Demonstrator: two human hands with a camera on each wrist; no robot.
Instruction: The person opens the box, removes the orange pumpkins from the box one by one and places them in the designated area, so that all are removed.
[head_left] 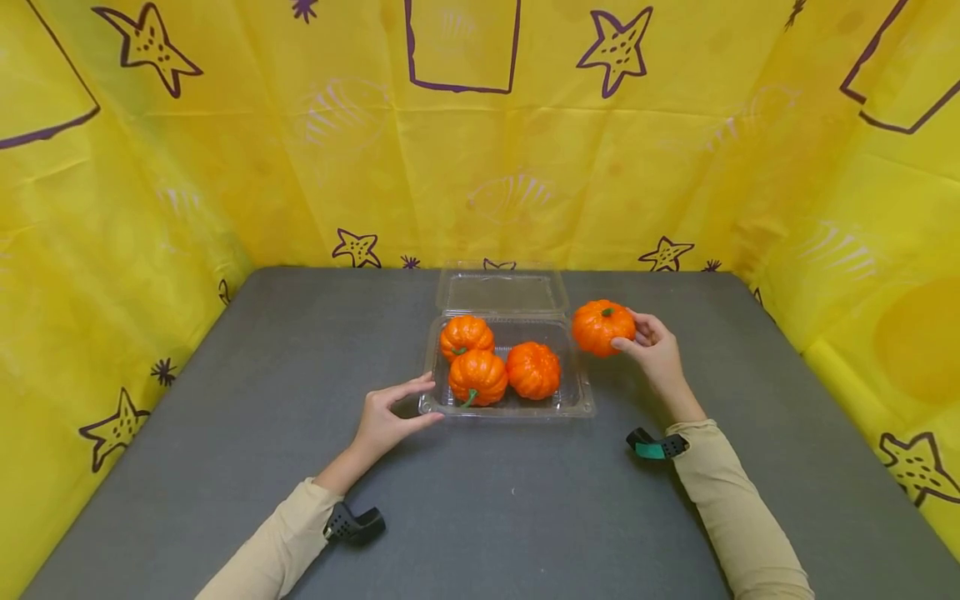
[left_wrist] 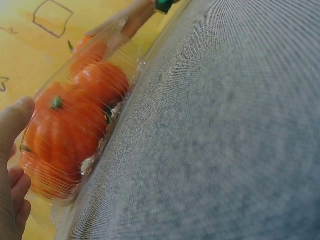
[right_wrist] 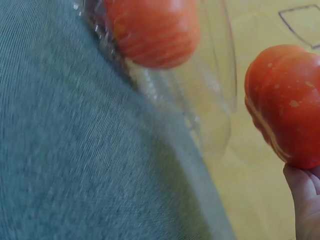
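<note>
My right hand [head_left: 654, 350] grips an orange toy pumpkin [head_left: 602, 327] with a green stem, just off the right side of a clear plastic clamshell container [head_left: 577, 400]. In the right wrist view the held pumpkin [right_wrist: 285, 105] is raised, with my thumb against its underside. Inside the container sit a pumpkin at the back left [head_left: 467, 335], one at the front left [head_left: 478, 377] and one at the right [head_left: 533, 371]. My left hand [head_left: 386, 417] is spread at the container's front left corner, fingertips by its left wall and thumb by its front edge.
The container's clear lid [head_left: 502, 290] lies hinged back toward the rear of the grey table [head_left: 480, 517]. A yellow patterned cloth [head_left: 480, 167] hangs behind the table and along both sides. Each wrist carries a black camera mount.
</note>
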